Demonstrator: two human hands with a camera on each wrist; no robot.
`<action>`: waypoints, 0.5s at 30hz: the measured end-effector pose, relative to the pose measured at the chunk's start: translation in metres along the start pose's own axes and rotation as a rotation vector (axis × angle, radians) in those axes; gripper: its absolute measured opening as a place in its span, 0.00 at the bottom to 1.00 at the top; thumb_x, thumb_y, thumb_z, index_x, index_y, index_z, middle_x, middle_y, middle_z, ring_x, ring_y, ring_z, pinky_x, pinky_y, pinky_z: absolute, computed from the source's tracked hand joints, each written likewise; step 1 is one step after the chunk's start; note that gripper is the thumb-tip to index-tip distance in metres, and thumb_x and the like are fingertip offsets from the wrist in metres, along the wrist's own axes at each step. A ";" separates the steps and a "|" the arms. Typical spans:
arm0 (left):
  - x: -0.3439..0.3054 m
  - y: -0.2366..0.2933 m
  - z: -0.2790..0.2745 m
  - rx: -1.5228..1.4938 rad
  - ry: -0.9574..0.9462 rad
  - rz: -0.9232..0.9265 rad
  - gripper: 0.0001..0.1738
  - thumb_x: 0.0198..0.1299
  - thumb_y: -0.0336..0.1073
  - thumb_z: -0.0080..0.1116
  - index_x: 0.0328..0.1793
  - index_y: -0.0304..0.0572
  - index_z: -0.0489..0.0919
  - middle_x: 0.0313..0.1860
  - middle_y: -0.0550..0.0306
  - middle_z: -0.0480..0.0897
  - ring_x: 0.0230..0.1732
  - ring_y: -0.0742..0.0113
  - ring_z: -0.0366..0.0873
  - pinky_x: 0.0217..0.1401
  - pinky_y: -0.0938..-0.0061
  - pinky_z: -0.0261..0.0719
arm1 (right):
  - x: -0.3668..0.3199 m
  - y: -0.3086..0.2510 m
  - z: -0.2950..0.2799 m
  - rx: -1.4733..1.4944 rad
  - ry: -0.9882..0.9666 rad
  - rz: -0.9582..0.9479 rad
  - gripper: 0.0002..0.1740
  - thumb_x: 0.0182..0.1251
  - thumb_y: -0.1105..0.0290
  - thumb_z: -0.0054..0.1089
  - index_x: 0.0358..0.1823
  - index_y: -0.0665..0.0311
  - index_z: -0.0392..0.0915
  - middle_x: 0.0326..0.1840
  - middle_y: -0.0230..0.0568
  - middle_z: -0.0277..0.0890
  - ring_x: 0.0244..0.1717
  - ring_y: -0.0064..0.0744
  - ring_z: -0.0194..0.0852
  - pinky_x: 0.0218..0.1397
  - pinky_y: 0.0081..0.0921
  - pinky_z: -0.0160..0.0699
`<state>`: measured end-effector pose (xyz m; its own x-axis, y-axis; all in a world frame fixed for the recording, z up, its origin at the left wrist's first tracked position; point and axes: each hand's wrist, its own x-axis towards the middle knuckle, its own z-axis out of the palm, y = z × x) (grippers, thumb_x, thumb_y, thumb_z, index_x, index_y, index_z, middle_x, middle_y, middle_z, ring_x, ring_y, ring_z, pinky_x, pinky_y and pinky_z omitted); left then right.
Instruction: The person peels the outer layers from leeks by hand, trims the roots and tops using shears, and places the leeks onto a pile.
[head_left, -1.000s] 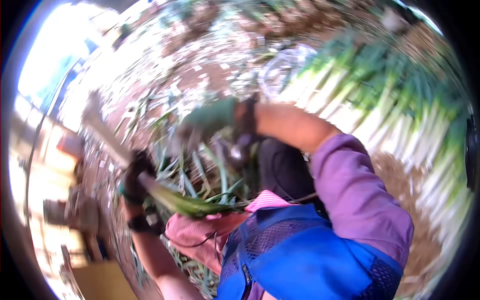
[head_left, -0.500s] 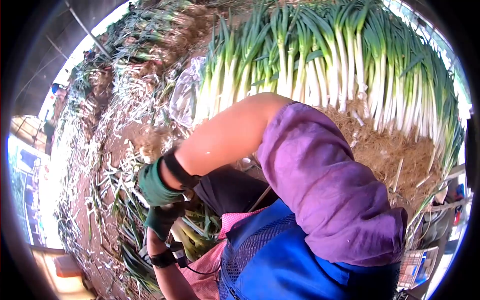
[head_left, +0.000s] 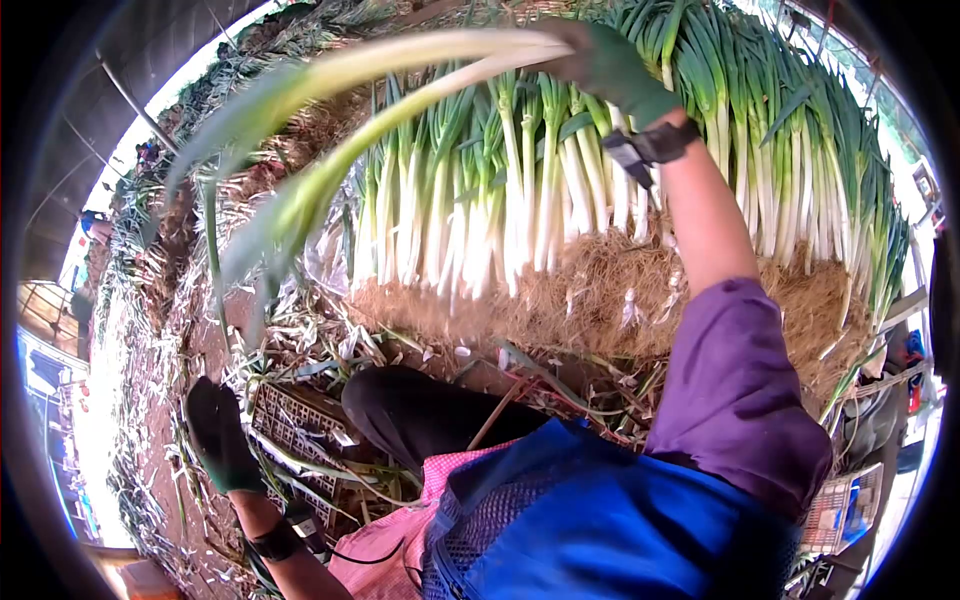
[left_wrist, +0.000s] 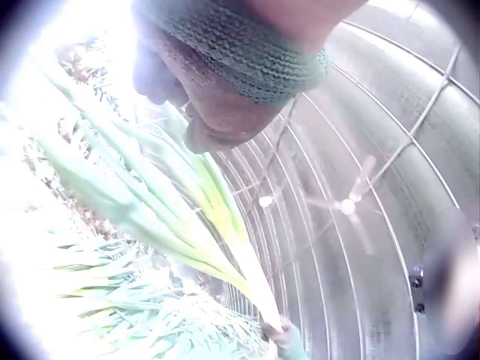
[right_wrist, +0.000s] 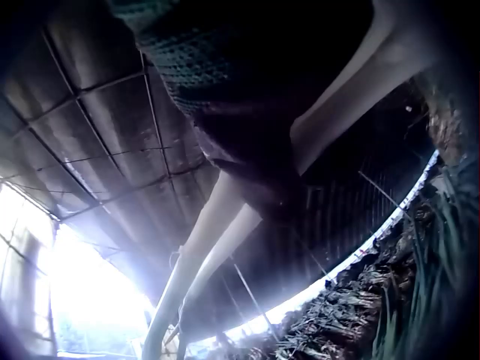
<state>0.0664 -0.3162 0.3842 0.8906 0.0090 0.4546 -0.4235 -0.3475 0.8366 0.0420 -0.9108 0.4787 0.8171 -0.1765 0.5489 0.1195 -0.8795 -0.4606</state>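
Two long leeks (head_left: 420,48) hang in the air in the head view, their green leaves trailing left. My gloved right hand (head_left: 610,75) grips them by the white ends above the leek row. In the right wrist view the white stalks (right_wrist: 202,244) pass through the curled right hand (right_wrist: 247,150). Low at the left, my gloved left hand (head_left: 220,435) holds nothing, its fingers extended. In the left wrist view the left hand (left_wrist: 217,82) is apart from the leeks (left_wrist: 225,217), which the right hand (left_wrist: 289,341) holds farther off.
A long row of leeks (head_left: 545,180) lies across the back, roots (head_left: 600,290) towards me. A plastic crate (head_left: 290,430) with loose leaves is by my knee (head_left: 430,405). Trimmings cover the ground at left. Another crate (head_left: 845,510) stands at the right.
The right hand has moved from beside the left hand up and right, raising the leeks over the row. The left hand has let go and stays low at the left.
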 end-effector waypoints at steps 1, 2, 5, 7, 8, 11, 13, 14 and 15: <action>0.001 -0.013 -0.007 -0.002 0.002 -0.038 0.22 0.65 0.27 0.58 0.65 0.32 0.72 0.59 0.54 0.77 0.58 0.67 0.75 0.62 0.74 0.74 | -0.014 0.037 -0.013 0.087 0.095 0.094 0.27 0.61 0.60 0.69 0.62 0.56 0.76 0.44 0.34 0.82 0.43 0.26 0.80 0.53 0.25 0.76; 0.001 -0.020 -0.008 0.010 0.033 -0.103 0.22 0.65 0.27 0.58 0.64 0.32 0.72 0.58 0.54 0.77 0.58 0.67 0.74 0.62 0.74 0.74 | -0.028 0.061 -0.023 0.079 0.166 0.160 0.27 0.62 0.59 0.68 0.62 0.58 0.76 0.43 0.36 0.82 0.43 0.25 0.79 0.50 0.24 0.75; 0.000 -0.068 -0.026 -0.072 -0.063 -0.274 0.22 0.64 0.31 0.60 0.63 0.32 0.73 0.58 0.54 0.77 0.58 0.68 0.74 0.63 0.74 0.74 | -0.065 0.151 -0.025 -0.028 0.221 0.453 0.25 0.62 0.55 0.64 0.56 0.62 0.77 0.33 0.40 0.81 0.33 0.29 0.80 0.42 0.28 0.76; -0.012 -0.088 -0.018 -0.187 0.010 -0.375 0.21 0.63 0.34 0.62 0.62 0.35 0.76 0.52 0.57 0.80 0.50 0.69 0.77 0.54 0.75 0.76 | -0.089 0.202 -0.006 0.010 0.222 0.688 0.27 0.61 0.54 0.64 0.52 0.69 0.75 0.39 0.48 0.83 0.39 0.34 0.83 0.50 0.33 0.78; -0.014 -0.095 -0.017 -0.142 -0.039 -0.410 0.21 0.63 0.34 0.62 0.61 0.36 0.76 0.49 0.59 0.80 0.47 0.71 0.77 0.50 0.77 0.75 | -0.101 0.215 0.003 -0.101 0.180 0.787 0.30 0.60 0.54 0.64 0.55 0.71 0.74 0.43 0.51 0.82 0.43 0.40 0.82 0.52 0.34 0.78; -0.025 -0.099 -0.010 -0.135 -0.110 -0.562 0.18 0.63 0.37 0.63 0.57 0.41 0.79 0.41 0.66 0.80 0.39 0.78 0.75 0.40 0.81 0.72 | -0.127 0.235 0.035 -0.300 0.124 0.909 0.34 0.60 0.51 0.62 0.58 0.73 0.71 0.54 0.62 0.78 0.58 0.56 0.77 0.63 0.41 0.71; -0.033 -0.090 -0.001 -0.129 -0.085 -0.633 0.17 0.64 0.38 0.63 0.58 0.42 0.79 0.41 0.66 0.80 0.39 0.77 0.75 0.40 0.80 0.72 | -0.123 0.222 0.041 -0.298 0.104 0.944 0.33 0.60 0.52 0.61 0.57 0.73 0.72 0.56 0.63 0.77 0.60 0.57 0.75 0.64 0.41 0.70; -0.034 -0.097 -0.006 -0.122 -0.116 -0.671 0.18 0.64 0.38 0.63 0.59 0.44 0.78 0.43 0.65 0.81 0.41 0.76 0.77 0.41 0.80 0.73 | -0.123 0.224 0.041 -0.276 0.086 0.933 0.32 0.60 0.52 0.62 0.55 0.74 0.72 0.56 0.62 0.77 0.59 0.56 0.76 0.63 0.41 0.71; -0.040 -0.098 -0.006 -0.132 -0.089 -0.665 0.19 0.65 0.38 0.63 0.60 0.45 0.77 0.45 0.64 0.82 0.43 0.75 0.78 0.44 0.78 0.76 | -0.122 0.225 0.040 -0.256 0.068 0.921 0.32 0.60 0.53 0.62 0.54 0.74 0.73 0.55 0.62 0.77 0.59 0.55 0.76 0.63 0.41 0.71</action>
<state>0.0709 -0.2771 0.2856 0.9762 0.1021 -0.1914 0.2072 -0.1769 0.9622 -0.0082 -1.0696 0.2796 0.4932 -0.8652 0.0901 -0.6870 -0.4509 -0.5698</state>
